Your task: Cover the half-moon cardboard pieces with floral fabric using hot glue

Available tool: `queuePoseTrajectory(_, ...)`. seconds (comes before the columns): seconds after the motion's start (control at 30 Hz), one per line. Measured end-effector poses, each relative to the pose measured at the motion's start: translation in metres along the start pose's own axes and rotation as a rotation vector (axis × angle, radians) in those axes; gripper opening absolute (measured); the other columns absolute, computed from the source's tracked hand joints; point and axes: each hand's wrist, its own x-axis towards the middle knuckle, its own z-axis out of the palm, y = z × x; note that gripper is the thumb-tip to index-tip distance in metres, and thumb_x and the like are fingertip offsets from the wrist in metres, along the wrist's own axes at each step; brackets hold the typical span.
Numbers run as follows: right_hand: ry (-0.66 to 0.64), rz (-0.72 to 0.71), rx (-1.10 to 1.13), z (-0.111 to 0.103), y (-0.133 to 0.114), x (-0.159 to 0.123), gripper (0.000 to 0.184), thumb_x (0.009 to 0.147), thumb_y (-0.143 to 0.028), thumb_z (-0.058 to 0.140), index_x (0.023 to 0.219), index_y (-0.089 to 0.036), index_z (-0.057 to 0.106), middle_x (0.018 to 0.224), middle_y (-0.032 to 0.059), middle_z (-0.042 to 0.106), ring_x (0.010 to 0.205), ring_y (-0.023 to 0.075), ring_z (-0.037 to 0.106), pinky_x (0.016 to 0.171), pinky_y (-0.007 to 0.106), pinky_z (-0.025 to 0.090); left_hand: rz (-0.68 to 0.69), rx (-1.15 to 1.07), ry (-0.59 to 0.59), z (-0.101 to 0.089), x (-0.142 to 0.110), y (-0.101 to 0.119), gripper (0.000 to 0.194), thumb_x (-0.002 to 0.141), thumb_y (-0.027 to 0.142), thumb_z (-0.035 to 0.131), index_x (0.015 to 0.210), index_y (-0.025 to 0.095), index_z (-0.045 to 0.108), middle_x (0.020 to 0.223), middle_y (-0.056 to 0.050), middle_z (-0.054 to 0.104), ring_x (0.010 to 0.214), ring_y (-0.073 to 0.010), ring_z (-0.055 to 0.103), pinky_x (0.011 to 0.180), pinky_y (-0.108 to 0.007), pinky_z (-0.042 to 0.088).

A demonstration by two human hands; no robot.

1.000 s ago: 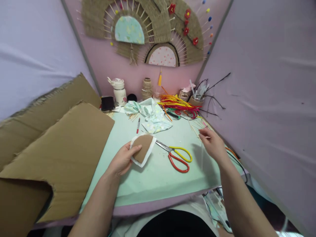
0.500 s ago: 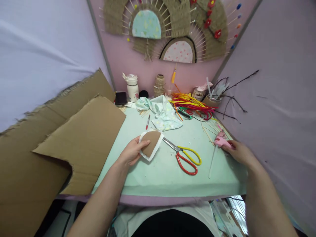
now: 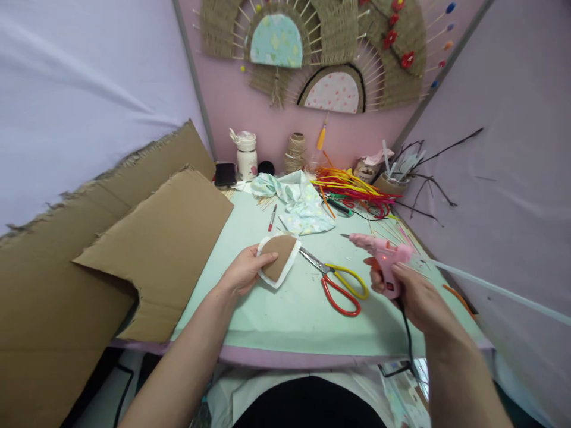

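Observation:
My left hand [image 3: 246,268] pinches a fan-shaped cardboard piece [image 3: 280,255] with a white border showing all round it, thumb on top. Raised above the table's right side, my right hand [image 3: 408,288] is wrapped round the handle of a pink hot glue gun [image 3: 384,255]. Its nozzle points left, a small light glows on its body, and a long clear glue stick [image 3: 495,287] sticks out of its back. Between the hands lie scissors [image 3: 332,276] with one yellow and one red handle, their blade tips beside the cardboard piece.
Large cardboard sheets [image 3: 156,249] lean at the left. Crumpled floral fabric [image 3: 297,202], a red marker [image 3: 272,218], a twine spool [image 3: 295,153], a white bottle [image 3: 246,157] and red and yellow pipe cleaners [image 3: 357,187] lie behind. Twigs [image 3: 430,178] stick out at the right.
My right hand has lifted the glue gun off the table's right side and brought it inward, nozzle now pointing left. My left hand still holds the cardboard piece. The view has shifted slightly.

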Motion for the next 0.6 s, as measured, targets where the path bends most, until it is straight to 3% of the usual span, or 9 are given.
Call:
queuePoseTrajectory(0.1,-0.124,0.150,0.231,0.035,-0.010,-0.007,0.043,0.083,-0.055,0.052,0.089,-0.015,0.065,0.060,-0.0001,0.053,0.048,0.0118,0.046,0.045,0.025,0.038,0.000,0.022,0.002,-0.001,0.000,-0.001,0.040,0.066,0.034,0.076,0.100,0.013,0.068,0.094,-0.008,0.072,0.081,-0.0195,0.063,0.074,-0.031,0.046)
queuePoseTrajectory(0.23,-0.163,0.138,0.246,0.065,-0.016,-0.015,0.044,0.080,-0.059,0.055,0.082,-0.016,0.064,0.058,-0.0015,0.051,0.048,0.0111,0.043,0.045,0.024,0.034,0.009,0.053,0.013,0.001,-0.001,0.001,0.036,0.067,0.033,0.074,0.097,0.014,0.068,0.092,-0.007,0.072,0.081,-0.0191,0.063,0.075,-0.030,0.045)
queuePoseTrajectory(0.4,-0.124,0.019,0.031,0.076,-0.016,-0.021,0.051,0.087,-0.060,0.043,0.062,-0.019,0.057,0.057,0.0016,0.056,0.056,0.0150,0.052,0.055,0.026,0.040,0.031,0.090,0.007,0.005,-0.004,0.002,0.036,0.069,0.033,0.071,0.100,0.014,0.065,0.091,-0.006,0.070,0.080,-0.0192,0.062,0.073,-0.030,0.045)
queuePoseTrajectory(0.6,-0.077,-0.036,-0.175,0.081,-0.015,-0.023,0.056,0.087,-0.064,0.037,0.053,-0.021,0.052,0.083,0.0099,0.070,0.082,0.0234,0.063,0.062,0.028,0.045,0.111,0.243,0.022,0.002,0.000,-0.007,0.038,0.070,0.034,0.067,0.103,0.014,0.063,0.095,-0.007,0.069,0.080,-0.0201,0.063,0.069,-0.029,0.045)
